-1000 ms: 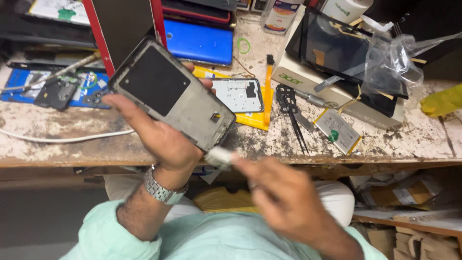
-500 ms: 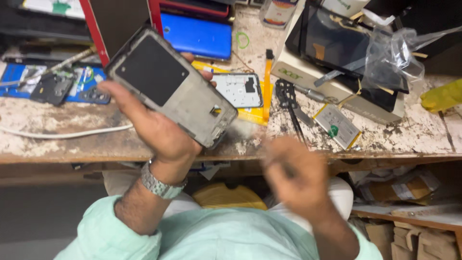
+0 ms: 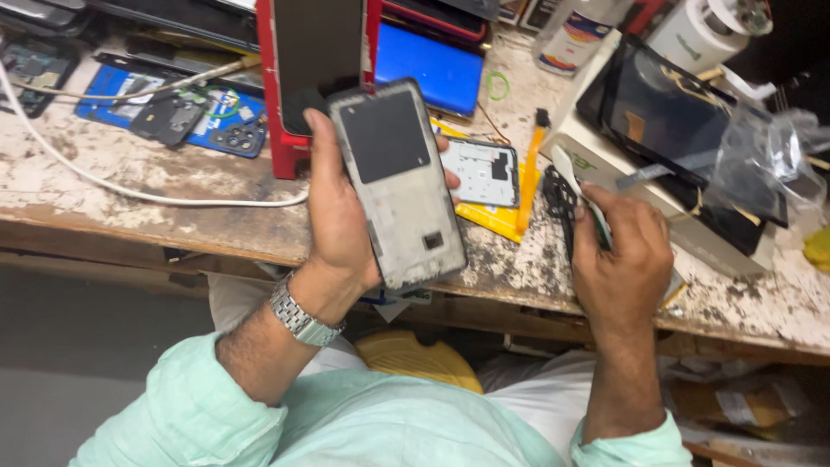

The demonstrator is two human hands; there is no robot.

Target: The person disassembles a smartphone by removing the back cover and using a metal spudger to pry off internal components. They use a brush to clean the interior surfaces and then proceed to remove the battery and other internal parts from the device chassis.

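Note:
My left hand [image 3: 339, 227] grips a grey phone frame [image 3: 397, 183] with a black panel in its upper half, held upright over the workbench edge. A metal watch [image 3: 298, 316] sits on that wrist. My right hand [image 3: 620, 259] rests on the bench to the right, fingers closed around a thin white-tipped tool [image 3: 581, 186] that sticks out past the fingers. The tool's tip lies beside black tweezers [image 3: 560, 197] on the bench. Behind the frame lies a white phone back panel [image 3: 482, 171] on yellow card.
A worn wooden workbench [image 3: 173, 203] carries a red box [image 3: 290, 78], a blue case [image 3: 430, 65], a white cable [image 3: 130, 192], an orange pry tool [image 3: 530, 169], blue boards with parts [image 3: 164, 108], and a white box holding a dark screen [image 3: 666, 121].
My right hand rose from below the bench edge onto the bench top at the right. My left hand turned the phone frame from tilted to more upright.

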